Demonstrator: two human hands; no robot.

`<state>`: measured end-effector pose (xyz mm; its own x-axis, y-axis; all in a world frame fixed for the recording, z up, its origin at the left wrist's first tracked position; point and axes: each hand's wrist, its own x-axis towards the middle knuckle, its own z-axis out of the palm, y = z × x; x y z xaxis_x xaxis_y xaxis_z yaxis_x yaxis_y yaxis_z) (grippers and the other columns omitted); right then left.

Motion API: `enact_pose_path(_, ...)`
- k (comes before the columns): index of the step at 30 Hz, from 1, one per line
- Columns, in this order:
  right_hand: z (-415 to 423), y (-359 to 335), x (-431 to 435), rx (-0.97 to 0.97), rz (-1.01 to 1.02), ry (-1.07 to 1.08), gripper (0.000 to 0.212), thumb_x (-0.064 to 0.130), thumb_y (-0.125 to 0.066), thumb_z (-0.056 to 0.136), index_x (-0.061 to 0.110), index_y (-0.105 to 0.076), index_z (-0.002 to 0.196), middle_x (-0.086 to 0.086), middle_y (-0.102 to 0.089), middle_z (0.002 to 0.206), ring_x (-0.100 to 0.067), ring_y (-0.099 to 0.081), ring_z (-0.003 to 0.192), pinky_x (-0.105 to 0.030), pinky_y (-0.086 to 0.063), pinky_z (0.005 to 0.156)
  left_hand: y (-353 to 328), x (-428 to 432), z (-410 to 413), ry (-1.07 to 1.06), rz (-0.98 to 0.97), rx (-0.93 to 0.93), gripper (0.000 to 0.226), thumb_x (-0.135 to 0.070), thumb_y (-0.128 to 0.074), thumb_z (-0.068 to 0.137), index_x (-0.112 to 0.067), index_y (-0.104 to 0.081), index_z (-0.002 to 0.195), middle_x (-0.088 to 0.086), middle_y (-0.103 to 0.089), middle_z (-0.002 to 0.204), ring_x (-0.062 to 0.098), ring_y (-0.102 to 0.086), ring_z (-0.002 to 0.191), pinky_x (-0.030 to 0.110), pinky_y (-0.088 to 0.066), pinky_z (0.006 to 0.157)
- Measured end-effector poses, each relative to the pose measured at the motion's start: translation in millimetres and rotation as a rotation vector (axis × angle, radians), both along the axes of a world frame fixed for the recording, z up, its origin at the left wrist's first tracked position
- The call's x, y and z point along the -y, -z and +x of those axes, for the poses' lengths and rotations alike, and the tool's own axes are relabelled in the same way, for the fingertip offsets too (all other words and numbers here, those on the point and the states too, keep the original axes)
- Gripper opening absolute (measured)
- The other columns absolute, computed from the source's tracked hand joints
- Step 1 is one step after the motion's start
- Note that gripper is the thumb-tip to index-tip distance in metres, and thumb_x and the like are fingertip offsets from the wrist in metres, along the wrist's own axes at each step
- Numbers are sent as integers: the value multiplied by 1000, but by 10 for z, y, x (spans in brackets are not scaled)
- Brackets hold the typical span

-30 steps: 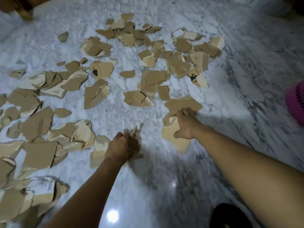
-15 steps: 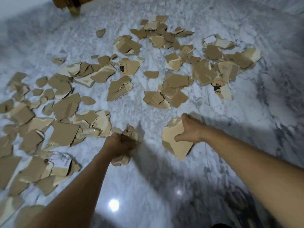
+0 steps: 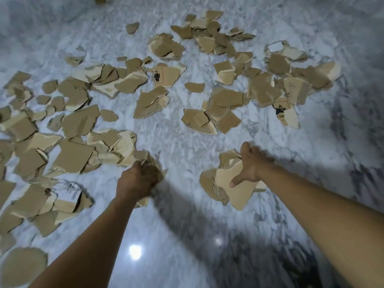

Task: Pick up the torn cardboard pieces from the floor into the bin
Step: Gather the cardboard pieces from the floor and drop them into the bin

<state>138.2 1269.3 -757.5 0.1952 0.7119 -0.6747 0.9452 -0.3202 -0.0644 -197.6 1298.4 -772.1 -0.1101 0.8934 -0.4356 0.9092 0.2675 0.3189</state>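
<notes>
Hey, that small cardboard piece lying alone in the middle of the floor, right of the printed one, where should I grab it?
The small piece lies flat on the marble floor, clear of its neighbours, with no lifted edge showing. Probably come straight down from its near side, slide fingertips under the longer near edge and pinch it with the thumb on top.

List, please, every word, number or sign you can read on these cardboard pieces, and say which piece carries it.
"UN", seemingly, beside a black symbol: centre piece.
"34", then a cut-off letter, under a black symbol: right-hand piece.
Dark print on the white-labelled piece, lower left: too blurred to read.
</notes>
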Motion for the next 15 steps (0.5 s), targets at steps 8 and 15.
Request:
enact_pose_path(8,173,-173,7,-214,38,140,117,51,-92,61,10,-32,153,-10,-42,153,-29,-44,136,-37,-45,104,-219,46,72,40,-25,301,68,-32,-78,79,-26,-31,127,10,-59,98,32,-58,89,35,-42,76)
enact_pose_path(15,413,-605,-258,-272,213,226,114,53,-94,55,14,-40,148,-5,-51,146,-28,-50,129,-34,-46,92,-435,-170,169,150,-109,363,97,-48,-82,60,-23,-39,142,10,-62,116,27,-59,106,30,-42,83)
